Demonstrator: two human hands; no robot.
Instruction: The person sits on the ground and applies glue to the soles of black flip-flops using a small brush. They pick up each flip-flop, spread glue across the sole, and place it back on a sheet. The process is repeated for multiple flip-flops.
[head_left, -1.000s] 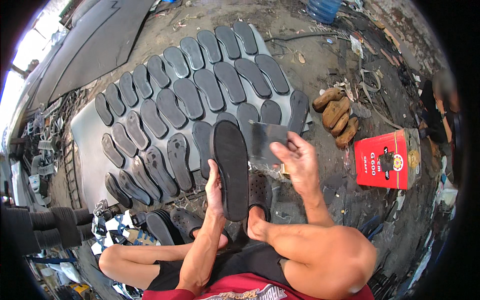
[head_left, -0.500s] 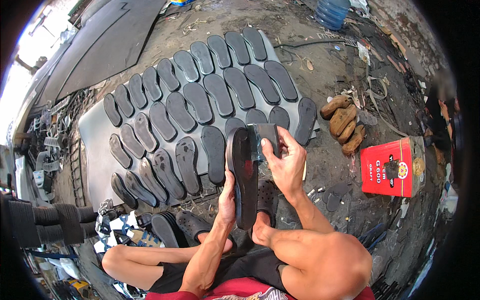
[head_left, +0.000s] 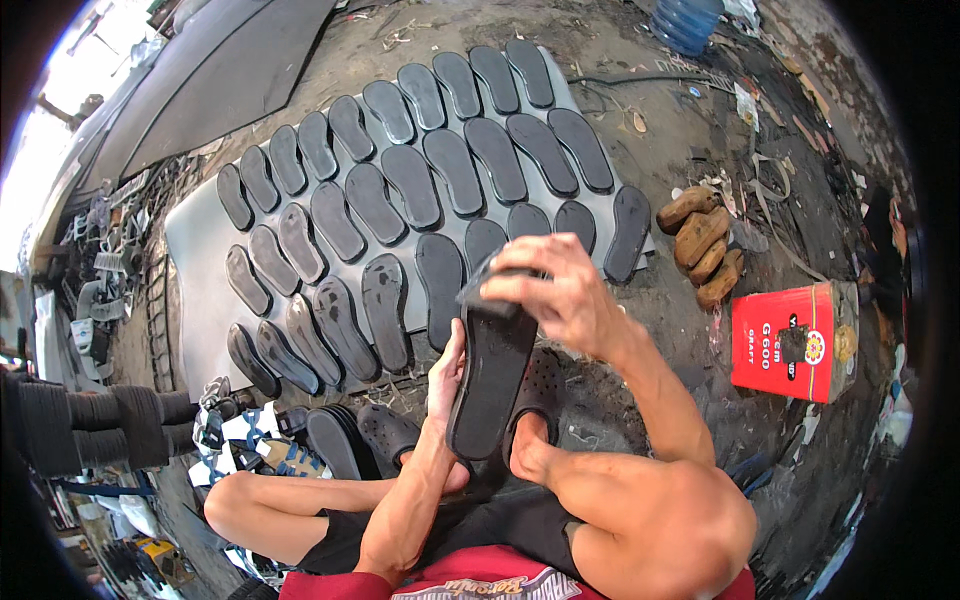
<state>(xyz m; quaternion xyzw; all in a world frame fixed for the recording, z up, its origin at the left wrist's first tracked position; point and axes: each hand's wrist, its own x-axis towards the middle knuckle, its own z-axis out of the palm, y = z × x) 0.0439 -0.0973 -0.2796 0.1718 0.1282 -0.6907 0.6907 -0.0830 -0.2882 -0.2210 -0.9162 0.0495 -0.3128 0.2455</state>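
Observation:
My left hand (head_left: 444, 378) grips a black sandal sole (head_left: 490, 385) by its left edge, the sole tilted up above my lap with its flat face toward me. Over the sole's far end, my right hand (head_left: 572, 298) pinches a dark flat rectangular pad (head_left: 478, 284), slightly smeared by motion. The pad lies at or just above the sole's tip; whether they touch is hard to make out. Beyond my hands, rows of similar black soles (head_left: 438, 290) lie on a grey sheet (head_left: 195, 245) on the ground.
A red tin can (head_left: 765, 345) stands at the right, with several brown wooden foot-shaped blocks (head_left: 697, 240) behind it. A blue water jug (head_left: 686, 22) is at the far right. Sandals and straps (head_left: 265, 445) lie left of my feet. Large dark sheets (head_left: 205, 85) spread at the far left.
My right hand has turned over and carried the pad left onto the sole's far end. My left hand has turned the sole's face more toward me.

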